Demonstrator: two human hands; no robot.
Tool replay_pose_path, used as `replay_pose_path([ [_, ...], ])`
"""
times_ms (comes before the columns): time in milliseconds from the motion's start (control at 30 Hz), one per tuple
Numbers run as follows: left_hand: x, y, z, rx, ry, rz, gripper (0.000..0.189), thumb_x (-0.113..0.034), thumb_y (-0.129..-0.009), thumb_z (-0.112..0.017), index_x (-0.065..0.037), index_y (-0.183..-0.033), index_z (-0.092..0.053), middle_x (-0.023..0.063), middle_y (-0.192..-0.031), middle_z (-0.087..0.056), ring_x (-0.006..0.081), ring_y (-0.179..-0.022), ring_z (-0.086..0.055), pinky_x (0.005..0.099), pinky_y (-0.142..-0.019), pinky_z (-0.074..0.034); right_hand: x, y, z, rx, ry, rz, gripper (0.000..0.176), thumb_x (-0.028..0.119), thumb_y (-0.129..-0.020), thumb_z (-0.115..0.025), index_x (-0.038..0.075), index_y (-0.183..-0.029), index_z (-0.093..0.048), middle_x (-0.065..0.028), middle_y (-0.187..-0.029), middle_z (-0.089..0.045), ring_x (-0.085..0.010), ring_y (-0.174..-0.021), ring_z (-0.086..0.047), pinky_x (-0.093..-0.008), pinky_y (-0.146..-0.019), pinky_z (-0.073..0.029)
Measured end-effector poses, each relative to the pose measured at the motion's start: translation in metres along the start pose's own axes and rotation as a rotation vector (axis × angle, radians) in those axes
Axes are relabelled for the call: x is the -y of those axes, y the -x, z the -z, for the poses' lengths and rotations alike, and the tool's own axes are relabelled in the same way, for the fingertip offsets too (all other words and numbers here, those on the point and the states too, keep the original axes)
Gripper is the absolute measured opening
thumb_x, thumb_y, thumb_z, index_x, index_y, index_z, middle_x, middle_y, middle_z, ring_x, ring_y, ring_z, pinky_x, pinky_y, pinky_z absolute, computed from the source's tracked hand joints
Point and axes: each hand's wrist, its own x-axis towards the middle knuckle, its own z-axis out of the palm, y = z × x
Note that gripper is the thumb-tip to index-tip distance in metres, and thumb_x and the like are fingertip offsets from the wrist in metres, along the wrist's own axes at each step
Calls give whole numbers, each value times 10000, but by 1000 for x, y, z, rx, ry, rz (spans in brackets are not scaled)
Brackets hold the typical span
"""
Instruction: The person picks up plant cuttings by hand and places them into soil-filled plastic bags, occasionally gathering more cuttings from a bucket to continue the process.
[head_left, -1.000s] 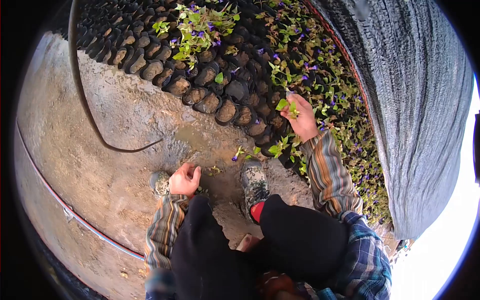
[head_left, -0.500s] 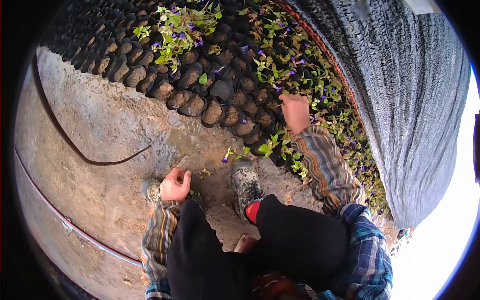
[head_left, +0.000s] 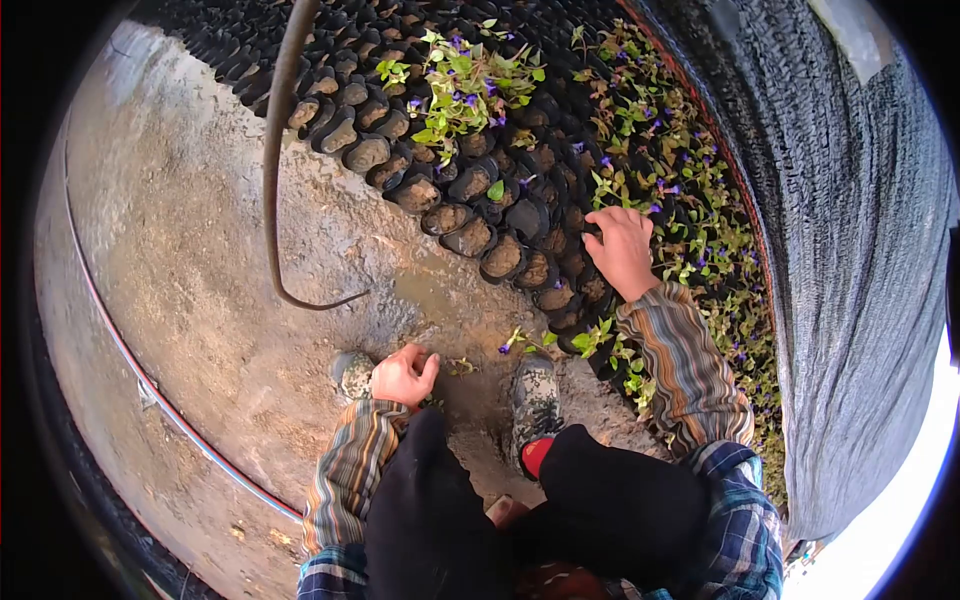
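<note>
My right hand (head_left: 622,250) is over the edge of the potted seedlings, its thumb and fingers apart and nothing visible between them. Beside it are leafy plants with purple flowers (head_left: 660,185) and soil-filled black pots (head_left: 555,297). My left hand (head_left: 403,376) hangs above the muddy ground near my left shoe (head_left: 352,374). Its fingers are loosely bent, with the thumb standing apart, and I see nothing in it. A small flowering sprig (head_left: 525,341) lies between my hands, near the tip of my right shoe (head_left: 537,395).
A heap of flowering plants (head_left: 465,90) lies on the black pots further off. A dark hose (head_left: 272,200) curves over the wet ground (head_left: 190,260). Grey shade netting (head_left: 830,220) hangs at the right. A thin red-and-blue hose (head_left: 165,408) runs along the left.
The view has shifted, so the scene sits further right. My right hand has drawn back slightly from the plants, and its finger and thumb have parted. My left hand has stayed near my shoe.
</note>
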Motion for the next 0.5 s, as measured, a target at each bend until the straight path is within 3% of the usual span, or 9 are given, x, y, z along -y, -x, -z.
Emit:
replay_pose_path([
  [67,-1,0,3,21,-10,-8,334,-363,-836,-670,-54,-962,-680,108,-666,-670,248,-620,-672,365,-601,-534,28,-49,-1,56,-151,44,265,172,-803,-724,99,-1052,-669,-66,-1008,-602,-286,-1030,-512,-440,-898,-354],
  [133,-6,1,6,25,-8,9,312,-360,-835,-669,-70,-949,-684,98,-649,-660,258,-616,-667,370,-596,-531,57,-98,-10,-3,-200,142,311,186,-836,-703,127,-1136,-646,-59,-1100,-586,-281,-1094,-491,-451,-933,-346],
  [300,0,3,7,-3,33,-47,288,-355,-832,-664,-78,-912,-682,110,-686,-666,293,-652,-663,399,-609,-529,106,-189,-50,-134,75,143,505,168,-785,-735,183,-1261,-566,-107,-1224,-548,-326,-1264,-409,-493,-1039,-289],
  [333,-1,4,8,-26,42,-61,285,-351,-831,-664,-79,-911,-681,116,-693,-667,302,-655,-661,404,-612,-529,109,-198,-58,-96,99,91,476,158,-772,-738,153,-1222,-581,-121,-1175,-576,-332,-1211,-458,-483,-1027,-311],
  [400,3,4,6,-29,60,-68,288,-353,-830,-665,-76,-908,-682,119,-688,-666,299,-650,-663,405,-609,-529,105,-210,-73,51,-24,6,386,118,-804,-699,172,-1175,-609,-120,-1090,-586,-310,-1124,-501,-515,-1064,-262],
  [433,3,3,8,-43,64,-70,290,-352,-829,-666,-74,-909,-683,118,-684,-666,298,-646,-663,405,-607,-529,105,-206,-69,-57,-23,69,251,93,-808,-686,149,-1047,-637,-74,-939,-611,-281,-1030,-547,-499,-1037,-278],
  [500,0,5,9,-44,78,-80,292,-352,-828,-667,-72,-909,-683,116,-675,-664,296,-638,-663,405,-602,-529,105,-181,-67,-212,-160,80,148,105,-801,-699,123,-932,-632,-44,-872,-630,-257,-947,-577,-455,-973,-311],
])
